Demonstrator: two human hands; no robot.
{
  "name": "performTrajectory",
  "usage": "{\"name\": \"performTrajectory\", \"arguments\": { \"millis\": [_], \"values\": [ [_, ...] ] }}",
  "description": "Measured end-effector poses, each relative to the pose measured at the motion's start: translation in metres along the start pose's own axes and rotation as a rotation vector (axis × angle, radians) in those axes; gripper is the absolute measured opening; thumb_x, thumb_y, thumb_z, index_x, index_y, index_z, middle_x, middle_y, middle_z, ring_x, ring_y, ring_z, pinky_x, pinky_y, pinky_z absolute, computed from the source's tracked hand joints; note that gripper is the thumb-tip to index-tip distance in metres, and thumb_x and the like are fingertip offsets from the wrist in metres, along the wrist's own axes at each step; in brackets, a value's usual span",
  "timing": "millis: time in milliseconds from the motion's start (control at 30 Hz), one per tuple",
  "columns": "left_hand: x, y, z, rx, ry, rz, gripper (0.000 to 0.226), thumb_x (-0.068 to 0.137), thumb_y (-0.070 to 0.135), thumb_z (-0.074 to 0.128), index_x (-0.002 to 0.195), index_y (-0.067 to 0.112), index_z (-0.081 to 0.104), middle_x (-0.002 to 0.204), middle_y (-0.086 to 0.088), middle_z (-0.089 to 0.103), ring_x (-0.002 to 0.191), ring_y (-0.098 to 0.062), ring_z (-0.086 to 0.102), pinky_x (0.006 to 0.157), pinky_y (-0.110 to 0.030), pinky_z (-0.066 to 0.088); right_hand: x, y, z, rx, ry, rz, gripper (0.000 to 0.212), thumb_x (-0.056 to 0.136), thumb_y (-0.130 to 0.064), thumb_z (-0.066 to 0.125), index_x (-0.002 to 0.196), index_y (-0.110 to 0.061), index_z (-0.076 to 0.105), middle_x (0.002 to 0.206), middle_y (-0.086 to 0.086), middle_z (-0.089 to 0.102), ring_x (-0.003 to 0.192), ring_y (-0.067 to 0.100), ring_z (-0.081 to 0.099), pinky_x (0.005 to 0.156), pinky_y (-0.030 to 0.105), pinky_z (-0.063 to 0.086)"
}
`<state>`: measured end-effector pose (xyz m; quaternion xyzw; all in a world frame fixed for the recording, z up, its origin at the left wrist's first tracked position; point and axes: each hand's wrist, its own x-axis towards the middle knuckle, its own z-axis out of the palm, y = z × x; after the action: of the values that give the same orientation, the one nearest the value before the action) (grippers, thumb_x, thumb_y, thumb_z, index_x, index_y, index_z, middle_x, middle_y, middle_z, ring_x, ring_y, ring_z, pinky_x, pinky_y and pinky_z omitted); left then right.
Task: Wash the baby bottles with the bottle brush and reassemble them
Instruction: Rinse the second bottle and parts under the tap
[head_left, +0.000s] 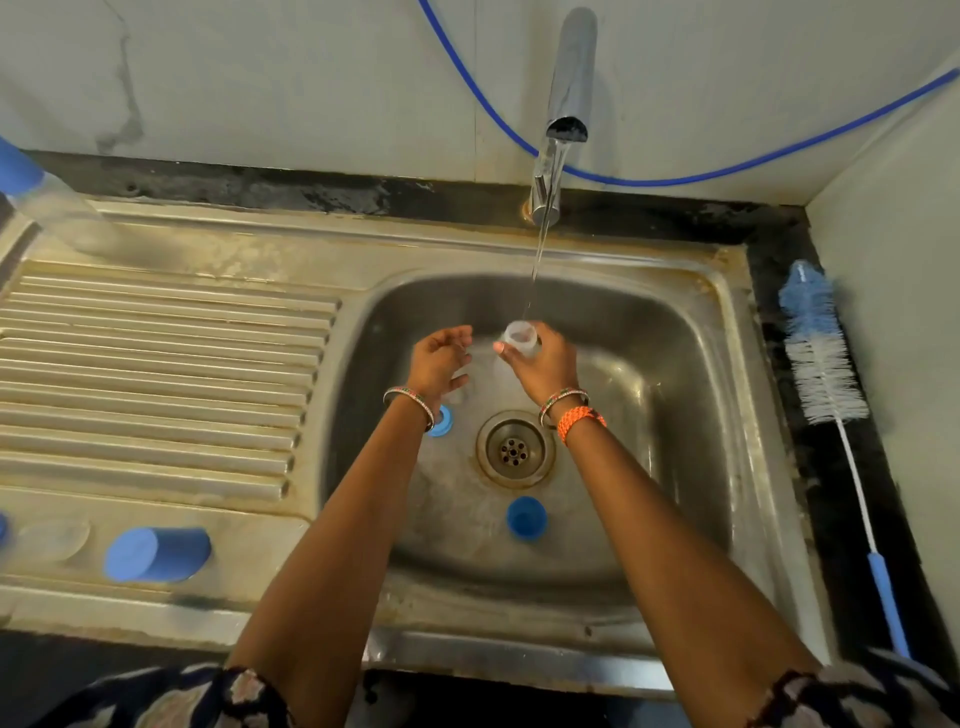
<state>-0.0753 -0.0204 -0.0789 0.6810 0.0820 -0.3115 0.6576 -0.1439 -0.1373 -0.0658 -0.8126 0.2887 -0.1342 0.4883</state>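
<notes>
Centrally, the steel sink (691, 332) fills most of the frame, its ribbed drainboard (156, 379) spread across the left half. A chrome tap (563, 104) is seen at upper centre, and a thin stream of water (535, 275) is poured from it into the basin. A bottle brush (826, 374) with blue and white bristles is laid on the dark counter (779, 291) along the right edge. A blue cap (156, 553) is laid on its side at lower left of the drainboard, beside a clear bottle part too blurred to be told apart. A smaller blue cap (525, 517) is seen below the drain (514, 449), and a blue ring (441, 420) left of it. A clear bottle (519, 338) is gripped by the right hand (540, 364) under the stream. The left hand (441, 358) is held just beside it, fingers loosely curled, nothing grasped.
</notes>
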Motion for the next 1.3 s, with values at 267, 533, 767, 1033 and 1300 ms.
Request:
{"name": "performTrajectory", "arguments": {
  "millis": [267,533,767,1033,1300],
  "values": [
    [0.004,-0.001,-0.013,-0.051,0.054,-0.053,0.022,0.099,0.007,0.041,0.110,0.013,0.059,0.114,-0.007,0.061,0.103,-0.022,0.057,0.092,-0.040,0.046,0.010,-0.036,-0.001,-0.012,0.216,-0.194,0.037,0.083,-0.019,0.069,0.115,-0.005,0.057,0.105,0.010,0.063,0.090,0.016,0.056,0.082,0.021,0.048],
    [0.004,0.009,-0.002,-0.078,0.000,-0.063,0.030,0.099,0.003,0.034,0.110,0.012,0.060,0.107,-0.006,0.064,0.102,-0.022,0.060,0.080,-0.032,0.050,0.012,-0.022,0.007,-0.059,0.153,-0.150,0.026,0.083,-0.014,0.067,0.105,-0.003,0.060,0.097,0.009,0.062,0.087,0.020,0.057,0.080,0.028,0.047],
    [0.001,0.010,0.004,-0.155,-0.031,-0.168,0.024,0.098,0.016,0.038,0.104,0.013,0.061,0.105,-0.006,0.060,0.097,-0.021,0.056,0.079,-0.031,0.048,0.018,-0.031,0.003,0.043,0.169,-0.086,0.023,0.089,-0.015,0.060,0.108,-0.002,0.058,0.101,0.008,0.059,0.092,0.020,0.055,0.071,0.017,0.038],
    [-0.020,0.029,0.011,-0.254,-0.223,0.097,0.031,0.094,0.032,0.056,0.119,0.013,0.057,0.105,-0.004,0.066,0.094,-0.018,0.064,0.083,-0.030,0.053,0.021,-0.035,-0.004,0.917,-0.081,0.682,0.021,0.091,-0.014,0.039,0.088,-0.004,0.058,0.084,0.013,0.059,0.077,0.026,0.059,0.056,0.030,0.052],
    [-0.035,0.043,0.021,0.344,-0.266,0.539,0.060,0.069,0.016,0.084,0.121,0.018,0.056,0.117,-0.005,0.062,0.106,-0.019,0.061,0.093,-0.029,0.051,0.005,-0.025,-0.016,0.507,-0.042,0.484,0.027,0.092,0.002,0.043,0.115,-0.003,0.058,0.092,0.009,0.057,0.087,0.024,0.056,0.077,0.036,0.050]
  ]
}}
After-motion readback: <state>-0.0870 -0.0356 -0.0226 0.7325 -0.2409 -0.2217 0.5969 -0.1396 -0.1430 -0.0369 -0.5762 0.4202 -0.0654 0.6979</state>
